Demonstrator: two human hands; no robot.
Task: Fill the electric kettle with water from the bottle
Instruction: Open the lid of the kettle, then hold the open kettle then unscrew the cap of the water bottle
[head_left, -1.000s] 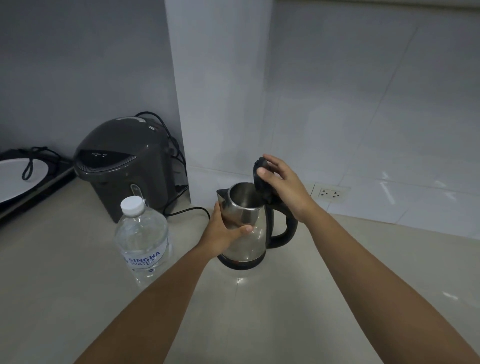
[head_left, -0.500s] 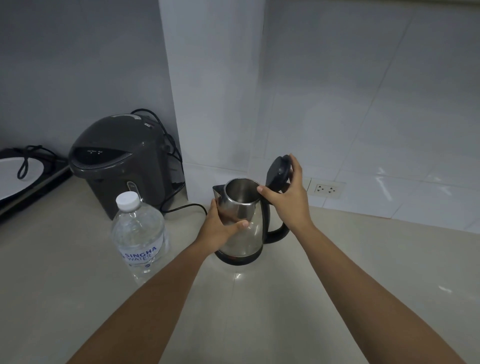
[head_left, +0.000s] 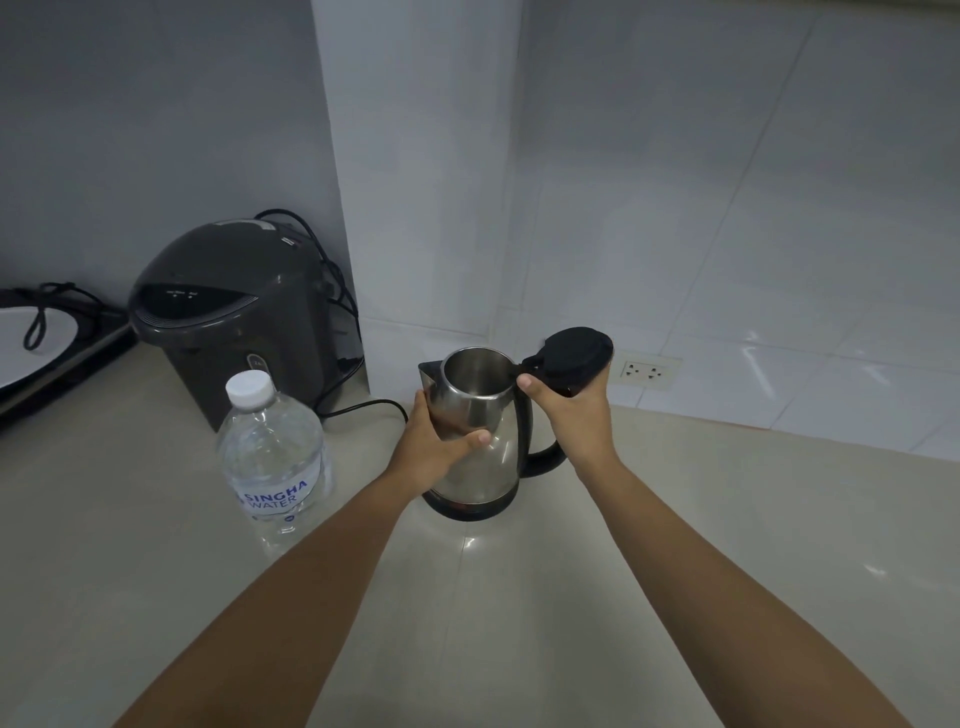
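The stainless-steel electric kettle (head_left: 475, 441) with black plastic base and handle stands upright on the pale beige countertop (head_left: 649, 545), and serves here as the reference for all positions. The left hand (head_left: 434, 449) is wrapped around the near-left side of the kettle's steel body, fingers curled behind and thumb laid across the front; this reads as a steadying hold, keeping the vessel from shifting while the top is worked. The right hand (head_left: 574, 410) is at the kettle's upper right, closed on the round black hinged lid (head_left: 571, 356), which is swung back and up clear of the mouth, thumb extended toward the rim. The interior appears bare metal; no water is visible inside, though the bottom cannot be fully seen. The clear plastic water bottle (head_left: 272, 457) with white cap and blue lettering stands upright just to the left of the kettle, not touching it, cap on. Behind the bottle, further left of the kettle, sits a dark grey thermo pot (head_left: 234, 312), its black cord (head_left: 363, 408) trailing toward the kettle. A white wall socket (head_left: 644, 371) lies behind and to the right. Judgement: the opening step is essentially complete; uncapping and pouring remain, and the lid must stay back unaided.
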